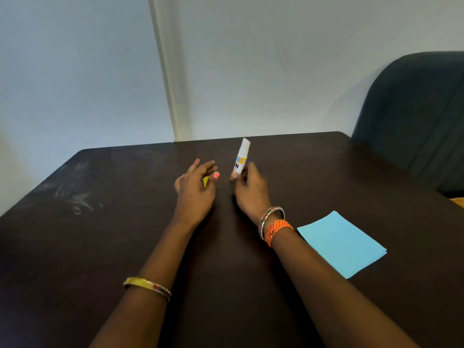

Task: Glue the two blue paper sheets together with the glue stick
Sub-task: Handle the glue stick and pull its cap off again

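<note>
My right hand (pixel 249 188) grips the lower end of a white glue stick (pixel 241 156) with a yellow and blue label, held nearly upright above the dark table's middle. My left hand (pixel 197 188) hovers just left of it with fingers relaxed and spread. A small yellow piece (pixel 206 181), perhaps the cap, shows under its palm; whether the hand touches it is unclear. The blue paper sheets (pixel 341 243) lie stacked flat at the right, beside my right forearm. Only their edges tell them apart.
The dark brown table (pixel 100 234) fills the lower view, with pale smudges at its left. A dark upholstered chair (pixel 414 116) stands at the far right corner. A pale wall rises behind the table's far edge.
</note>
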